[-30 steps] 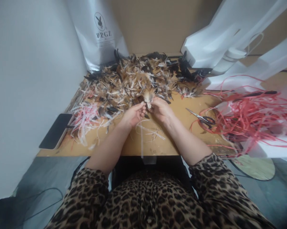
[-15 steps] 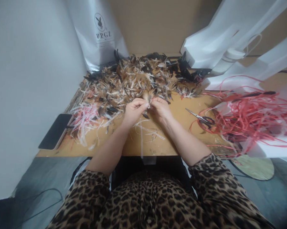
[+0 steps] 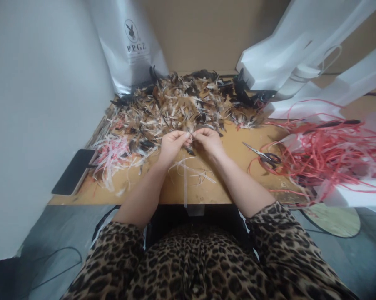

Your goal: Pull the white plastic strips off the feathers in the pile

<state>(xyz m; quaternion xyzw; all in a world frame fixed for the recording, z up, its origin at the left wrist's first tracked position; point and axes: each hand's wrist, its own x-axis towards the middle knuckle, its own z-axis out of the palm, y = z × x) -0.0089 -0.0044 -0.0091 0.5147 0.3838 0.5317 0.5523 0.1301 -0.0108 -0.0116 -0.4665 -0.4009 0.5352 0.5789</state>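
My left hand [image 3: 175, 143] and my right hand [image 3: 207, 141] meet fingertip to fingertip at the near edge of a heap of brown, white and black feathers [image 3: 178, 104]. Between them they pinch a small bunch of feathers [image 3: 189, 128], its tips pointing away from me and its lower end mostly hidden by my fingers. Both hands are closed on it. On the wooden table [image 3: 163, 193] below my wrists lie thin white strips [image 3: 185, 179], one running over the front edge.
Scissors [image 3: 264, 155] lie to the right beside a tangle of red strips [image 3: 337, 154]. At the left are a phone [image 3: 73, 171] and pink-white strips [image 3: 111, 152]. A printed bag [image 3: 134, 54] stands behind; a white container [image 3: 300, 77] is at the back right.
My left fingers have shifted from beneath the bunch up to its side, thumb against my right fingertips. The bunch has turned and shows less. Everything else stays put.
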